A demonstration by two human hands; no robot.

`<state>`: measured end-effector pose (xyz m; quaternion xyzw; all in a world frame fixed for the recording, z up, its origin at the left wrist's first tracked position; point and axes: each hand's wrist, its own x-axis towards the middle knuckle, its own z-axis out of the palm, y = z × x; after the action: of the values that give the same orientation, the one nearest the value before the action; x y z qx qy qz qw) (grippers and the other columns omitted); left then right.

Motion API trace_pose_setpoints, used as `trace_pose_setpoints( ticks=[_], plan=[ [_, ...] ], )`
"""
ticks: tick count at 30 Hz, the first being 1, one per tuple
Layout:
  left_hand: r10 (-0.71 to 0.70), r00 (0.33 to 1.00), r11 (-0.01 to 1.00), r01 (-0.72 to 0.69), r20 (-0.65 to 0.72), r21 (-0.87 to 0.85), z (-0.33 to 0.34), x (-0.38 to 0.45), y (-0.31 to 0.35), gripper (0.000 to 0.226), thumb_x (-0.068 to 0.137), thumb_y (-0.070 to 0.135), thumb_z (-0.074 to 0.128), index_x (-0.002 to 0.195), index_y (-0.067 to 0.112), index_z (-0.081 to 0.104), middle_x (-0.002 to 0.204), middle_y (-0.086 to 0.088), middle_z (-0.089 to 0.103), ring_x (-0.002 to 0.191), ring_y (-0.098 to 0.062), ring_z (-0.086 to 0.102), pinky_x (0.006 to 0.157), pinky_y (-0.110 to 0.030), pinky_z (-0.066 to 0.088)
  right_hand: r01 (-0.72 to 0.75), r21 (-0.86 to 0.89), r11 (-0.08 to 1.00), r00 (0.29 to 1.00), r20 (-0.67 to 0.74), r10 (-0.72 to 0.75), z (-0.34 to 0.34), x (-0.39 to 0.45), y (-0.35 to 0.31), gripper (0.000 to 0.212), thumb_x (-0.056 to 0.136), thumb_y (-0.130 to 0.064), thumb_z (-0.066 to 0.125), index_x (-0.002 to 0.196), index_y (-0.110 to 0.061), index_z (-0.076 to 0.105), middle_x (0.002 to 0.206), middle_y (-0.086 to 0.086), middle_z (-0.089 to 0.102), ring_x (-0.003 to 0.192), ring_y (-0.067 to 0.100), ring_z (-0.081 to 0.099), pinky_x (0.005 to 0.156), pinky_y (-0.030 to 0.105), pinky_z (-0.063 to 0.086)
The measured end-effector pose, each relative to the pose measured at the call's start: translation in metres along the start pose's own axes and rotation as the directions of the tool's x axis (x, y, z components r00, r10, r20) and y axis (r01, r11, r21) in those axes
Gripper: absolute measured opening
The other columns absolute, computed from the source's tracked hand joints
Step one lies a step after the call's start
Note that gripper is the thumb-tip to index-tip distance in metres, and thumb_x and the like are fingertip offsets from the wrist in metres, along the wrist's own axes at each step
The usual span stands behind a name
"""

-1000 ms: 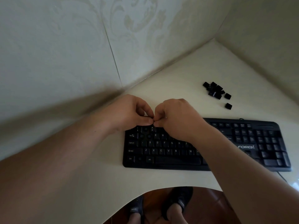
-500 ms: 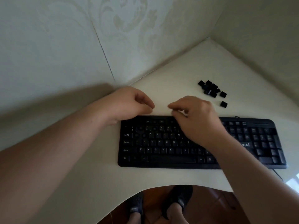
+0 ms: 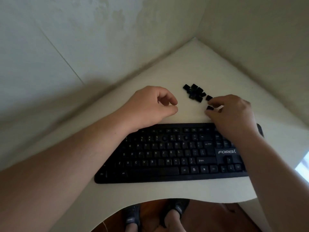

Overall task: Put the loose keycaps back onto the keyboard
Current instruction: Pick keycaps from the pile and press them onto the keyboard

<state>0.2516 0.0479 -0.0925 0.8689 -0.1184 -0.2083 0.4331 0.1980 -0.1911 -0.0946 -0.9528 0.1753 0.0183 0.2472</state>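
The head view looks down on a pale bench (image 3: 192,64) set into a room corner, its near edge cut in a curve under which two feet in dark shoes (image 3: 175,210) stand on a reddish-brown floor (image 3: 209,215). Closest to that near edge lies a black keyboard (image 3: 167,158), long side along the edge, with a white FOREV mark on its right part; a few round sockets in the number row appear to stand bare, though the blur makes the count uncertain. The left forearm crosses the keyboard's far-left corner, and the left hand (image 3: 150,104) rests on the bench just beyond the keyboard's far edge, fingers loosely curled with thumb and forefinger nearly meeting and nothing visible between them. The right forearm crosses the keyboard's right end, and the right hand (image 3: 232,111) reaches past the far edge, its fingertips (image 3: 211,103) curled down around a single black keycap (image 3: 209,108) that sits on the bench; thumb and forefinger bracket it, and whether it is lifted cannot be told. Just beyond that, touching or nearly touching the fingertips, lies another lone keycap (image 3: 209,97). Farther still toward the back corner of the bench sits a small heap of loose keycaps (image 3: 194,92), jumbled against one another. Pale patterned walls (image 3: 83,39) rise behind the bench on both sides.
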Motion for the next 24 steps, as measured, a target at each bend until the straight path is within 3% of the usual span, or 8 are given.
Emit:
trace_pose_setpoints(
  ticks=[5, 7, 8, 9, 11, 12, 16, 24],
  plan=[
    [0.034, 0.999, 0.999, -0.034, 0.008, 0.000, 0.008, 0.005, 0.011, 0.005, 0.088, 0.041, 0.076, 0.092, 0.044, 0.074, 0.087, 0.030, 0.068, 0.084, 0.003, 0.062, 0.075, -0.020, 0.045, 0.053, -0.002, 0.999, 0.998, 0.039, -0.053, 0.001, 0.008, -0.002, 0.012, 0.091, -0.023, 0.070, 0.099, -0.027, 0.078, 0.096, -0.008, 0.071, 0.087, 0.011, 0.065, 0.074, 0.022, 0.049],
    [0.086, 0.996, 0.996, -0.086, 0.002, -0.028, 0.009, 0.005, 0.014, 0.012, 0.090, 0.036, 0.076, 0.100, 0.043, 0.074, 0.094, 0.021, 0.071, 0.091, -0.001, 0.066, 0.078, -0.019, 0.046, -0.036, 0.279, 0.960, 0.998, 0.067, 0.018, 0.000, 0.004, -0.011, 0.008, 0.092, -0.024, 0.073, 0.097, -0.029, 0.077, 0.088, -0.012, 0.073, 0.080, 0.003, 0.066, 0.068, 0.016, 0.048],
    [0.121, 0.993, 0.992, -0.121, -0.004, -0.044, 0.010, 0.004, 0.015, 0.017, 0.091, 0.034, 0.077, 0.106, 0.042, 0.073, 0.098, 0.019, 0.071, 0.093, -0.002, 0.067, 0.078, -0.017, 0.046, -0.141, 0.531, 0.836, 0.986, 0.152, 0.069, -0.001, 0.000, -0.020, 0.008, 0.092, -0.020, 0.073, 0.097, -0.025, 0.077, 0.085, -0.010, 0.075, 0.078, 0.005, 0.067, 0.067, 0.018, 0.052],
    [0.157, 0.988, 0.986, -0.157, -0.012, -0.062, 0.009, 0.002, 0.017, 0.022, 0.091, 0.033, 0.078, 0.111, 0.041, 0.072, 0.099, 0.017, 0.071, 0.094, -0.004, 0.068, 0.077, -0.017, 0.048, -0.270, 0.741, 0.615, 0.955, 0.286, 0.074, -0.001, -0.004, -0.028, 0.008, 0.092, -0.015, 0.072, 0.098, -0.018, 0.076, 0.085, -0.005, 0.075, 0.077, 0.008, 0.067, 0.067, 0.019, 0.055],
    [0.218, 0.975, 0.971, -0.221, -0.043, -0.094, 0.008, -0.002, 0.020, 0.027, 0.090, 0.030, 0.081, 0.115, 0.038, 0.072, 0.098, 0.016, 0.072, 0.093, -0.007, 0.070, 0.078, -0.021, 0.053, -0.462, 0.857, 0.229, 0.876, 0.481, -0.035, 0.001, -0.011, -0.038, 0.013, 0.089, -0.013, 0.067, 0.099, -0.009, 0.075, 0.089, 0.006, 0.073, 0.077, 0.012, 0.066, 0.067, 0.019, 0.056],
    [0.232, 0.971, 0.966, -0.237, -0.064, -0.101, 0.007, -0.005, 0.020, 0.027, 0.089, 0.028, 0.082, 0.113, 0.037, 0.073, 0.095, 0.016, 0.073, 0.091, -0.006, 0.070, 0.079, -0.022, 0.054, -0.515, 0.844, 0.150, 0.844, 0.530, -0.081, 0.004, -0.014, -0.041, 0.016, 0.087, -0.016, 0.065, 0.097, -0.010, 0.076, 0.092, 0.009, 0.071, 0.078, 0.013, 0.065, 0.067, 0.019, 0.056],
    [0.234, 0.969, 0.965, -0.242, -0.084, -0.096, -0.004, -0.016, 0.013, 0.028, 0.084, 0.023, 0.087, 0.108, 0.032, 0.077, 0.090, 0.017, 0.075, 0.089, -0.005, 0.071, 0.084, -0.030, 0.057, -0.589, 0.802, 0.098, 0.788, 0.597, -0.150, 0.016, -0.018, -0.043, 0.017, 0.086, -0.018, 0.064, 0.095, -0.011, 0.077, 0.097, 0.011, 0.070, 0.081, 0.015, 0.064, 0.068, 0.020, 0.057],
    [0.233, 0.969, 0.963, -0.242, -0.084, -0.119, -0.016, -0.023, -0.002, 0.023, 0.080, 0.025, 0.088, 0.100, 0.026, 0.076, 0.090, 0.013, 0.076, 0.091, -0.019, 0.073, 0.084, -0.041, 0.058, -0.577, 0.793, 0.196, 0.771, 0.607, -0.191, 0.019, -0.019, -0.053, 0.017, 0.083, -0.011, 0.064, 0.096, -0.009, 0.075, 0.091, 0.012, 0.073, 0.078, 0.016, 0.067, 0.068, 0.022, 0.057]
  ],
)
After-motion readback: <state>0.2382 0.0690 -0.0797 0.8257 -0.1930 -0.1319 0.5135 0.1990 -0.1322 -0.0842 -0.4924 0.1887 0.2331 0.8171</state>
